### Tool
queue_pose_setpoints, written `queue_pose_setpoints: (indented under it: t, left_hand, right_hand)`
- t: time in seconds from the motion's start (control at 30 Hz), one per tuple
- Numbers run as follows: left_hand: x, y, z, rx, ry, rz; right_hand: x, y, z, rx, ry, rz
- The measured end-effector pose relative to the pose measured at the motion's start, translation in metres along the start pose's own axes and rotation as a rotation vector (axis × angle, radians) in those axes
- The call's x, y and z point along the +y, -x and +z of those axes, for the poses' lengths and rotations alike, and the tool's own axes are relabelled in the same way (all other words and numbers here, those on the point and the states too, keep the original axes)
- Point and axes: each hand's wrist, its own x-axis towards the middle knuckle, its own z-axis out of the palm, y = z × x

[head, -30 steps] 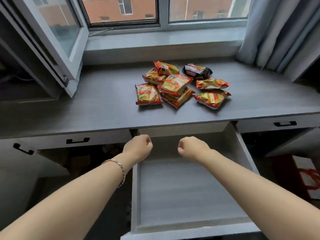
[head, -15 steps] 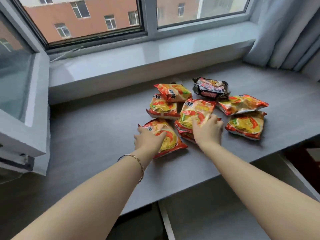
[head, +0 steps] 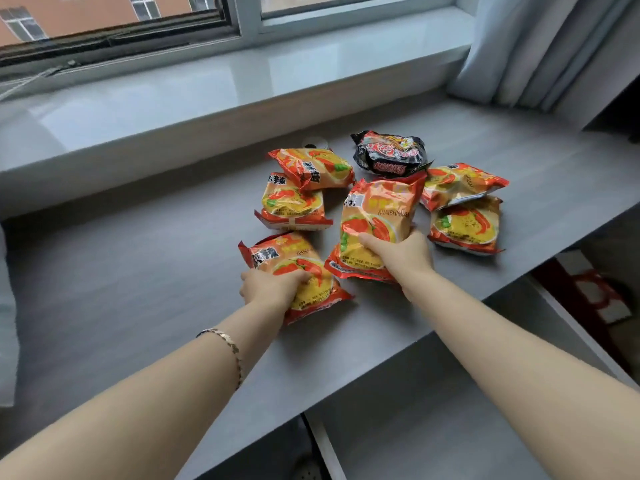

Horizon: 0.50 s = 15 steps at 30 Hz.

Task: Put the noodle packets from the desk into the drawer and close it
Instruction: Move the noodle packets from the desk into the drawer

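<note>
Both hands are on the desk (head: 121, 271), each gripping a noodle packet.

Left hand (head: 268, 289): fingers curled over the near end of the front-left packet (head: 294, 268), thumb on top. This packet lies nearest the desk's front edge, tilted, its far end raised a little. A bracelet (head: 228, 344) sits on that wrist.

Right hand (head: 403, 254): fingers clamped on the near end of the centre packet (head: 375, 216), thumb across its face. This packet rests on top of another orange packet (head: 349, 271), only the near edge of which shows under it.

Rest of the pile, all toward the middle-back of the desk:
- two orange packets (head: 294, 206) to the left, the back one overlapping the front one
- one black packet (head: 389, 155) at the back, nearest the sill
- two orange packets (head: 464, 209) to the right, stacked, upper one skewed

A small round thing (head: 315, 143) lies behind the left pair, too hidden to identify.

The drawer (head: 433, 410) is pulled out below the desk's front edge, under the right forearm; the visible part of its floor holds no packets. Window sill (head: 207, 88) runs along the back edge, curtain (head: 540, 46) at the back right corner.
</note>
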Motion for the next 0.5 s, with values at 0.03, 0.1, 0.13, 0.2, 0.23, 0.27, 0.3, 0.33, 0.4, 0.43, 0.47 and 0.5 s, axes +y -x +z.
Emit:
queue_pose_setpoints:
  t: [0.03, 0.1, 0.13, 0.2, 0.23, 0.27, 0.3, 0.33, 0.4, 0.43, 0.47, 0.5]
  left_hand:
    - [-0.002, 0.010, -0.001, 0.014, 0.003, 0.027]
    - [-0.010, 0.037, -0.002, 0.035, -0.016, 0.139]
    - [-0.017, 0.051, -0.002, 0.022, -0.013, 0.216]
    - [-0.033, 0.083, 0.003, -0.059, 0.001, 0.369]
    - [-0.042, 0.098, 0.006, -0.109, -0.020, 0.429]
    - [-0.052, 0.113, 0.013, -0.163, -0.065, 0.473]
    - [-0.063, 0.126, 0.020, -0.222, -0.123, 0.502]
    - [-0.074, 0.137, 0.027, -0.288, -0.193, 0.521]
    - [-0.099, 0.151, 0.047, -0.442, -0.396, 0.524]
    - [-0.112, 0.154, 0.057, -0.509, -0.515, 0.513]
    - [-0.125, 0.153, 0.067, -0.554, -0.632, 0.495]
    - [-0.137, 0.152, 0.077, -0.573, -0.736, 0.470]
  right_hand:
    - [0.007, 0.012, -0.012, -0.010, -0.014, -0.034]
    - [0.026, 0.039, -0.042, -0.044, -0.057, -0.092]
    - [0.039, 0.052, -0.058, -0.060, -0.077, -0.119]
    - [0.072, 0.079, -0.089, -0.052, -0.108, -0.141]
    - [0.091, 0.091, -0.101, -0.016, -0.112, -0.129]
    - [0.114, 0.101, -0.114, 0.031, -0.099, -0.095]
    - [0.138, 0.111, -0.125, 0.071, -0.070, -0.039]
    - [0.161, 0.117, -0.132, 0.099, -0.031, 0.032]
    - [0.208, 0.125, -0.144, 0.120, 0.055, 0.181]
    - [0.229, 0.126, -0.147, 0.114, 0.093, 0.244]
    - [0.247, 0.124, -0.148, 0.107, 0.119, 0.294]
    - [0.263, 0.121, -0.149, 0.106, 0.132, 0.338]
